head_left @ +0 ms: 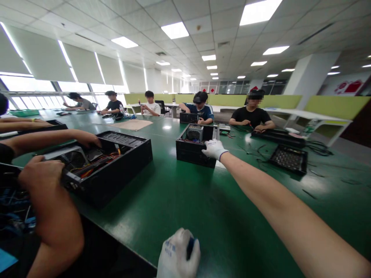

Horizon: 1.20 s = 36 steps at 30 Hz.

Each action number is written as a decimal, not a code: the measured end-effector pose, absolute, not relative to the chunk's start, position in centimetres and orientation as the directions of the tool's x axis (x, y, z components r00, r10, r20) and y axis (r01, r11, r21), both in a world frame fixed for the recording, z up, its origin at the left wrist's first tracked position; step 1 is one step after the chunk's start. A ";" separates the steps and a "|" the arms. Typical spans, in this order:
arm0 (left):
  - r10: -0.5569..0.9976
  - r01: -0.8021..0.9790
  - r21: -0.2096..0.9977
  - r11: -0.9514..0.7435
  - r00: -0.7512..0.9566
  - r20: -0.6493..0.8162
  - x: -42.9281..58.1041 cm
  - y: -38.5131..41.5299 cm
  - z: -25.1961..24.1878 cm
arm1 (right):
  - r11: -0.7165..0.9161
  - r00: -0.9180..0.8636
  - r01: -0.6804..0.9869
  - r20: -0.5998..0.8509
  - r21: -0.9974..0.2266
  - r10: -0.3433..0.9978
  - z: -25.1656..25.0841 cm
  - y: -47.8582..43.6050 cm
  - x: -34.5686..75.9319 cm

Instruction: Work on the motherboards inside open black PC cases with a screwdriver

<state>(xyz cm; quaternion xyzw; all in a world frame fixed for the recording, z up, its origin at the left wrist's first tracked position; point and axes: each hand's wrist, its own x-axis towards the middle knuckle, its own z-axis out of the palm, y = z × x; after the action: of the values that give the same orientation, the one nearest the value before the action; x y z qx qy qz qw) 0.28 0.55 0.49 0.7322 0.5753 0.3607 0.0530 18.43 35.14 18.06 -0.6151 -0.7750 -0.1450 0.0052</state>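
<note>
My right hand (215, 150), in a white work glove, reaches far across the green table. Its fingers are curled on the near right edge of an open black computer case (193, 152). A grey power supply (195, 133) sits inside that case. Low in the view, by the table's front edge, is my left hand (179, 253), in a like glove with blue print on its back. Its fingers are closed. Something dark blue shows between thumb and fingers, too small to tell whether it is an object or the glove's palm.
At the left, a co-worker's bare hands are at a larger open computer case (116, 173) with wires inside. On the right lie a black tray (290, 159) of small parts, loose cables (319, 147) and wire scraps. Several people sit along the green table (162, 185). A brown sheet (131, 124) lies farther back.
</note>
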 end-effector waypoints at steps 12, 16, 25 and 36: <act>0.900 0.781 0.542 -0.310 0.058 0.432 0.5 0.3 1.3 | 0.336 -0.387 0.903 0.167 0.268 0.907 18.6 25.8 20.3; 0.890 0.778 0.533 -0.331 0.070 0.450 0.4 0.3 1.2 | 0.403 -0.455 0.873 0.161 0.275 0.876 19.0 18.7 22.6; 0.807 0.674 0.596 -0.436 0.001 0.590 -0.7 -1.0 3.1 | 0.575 -0.583 0.811 0.246 0.111 0.774 18.6 2.7 29.5; 0.654 0.666 0.233 -0.709 0.497 0.570 4.2 -3.7 17.3 | 0.699 -0.629 0.713 0.386 -0.061 0.675 18.4 -7.2 33.5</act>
<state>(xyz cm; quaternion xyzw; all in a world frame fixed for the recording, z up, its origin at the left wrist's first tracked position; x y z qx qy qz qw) 4.21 -3.70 17.28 0.8651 0.3816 0.3255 -0.0090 33.50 -7.18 18.36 -0.3851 -0.9010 -0.0489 0.1935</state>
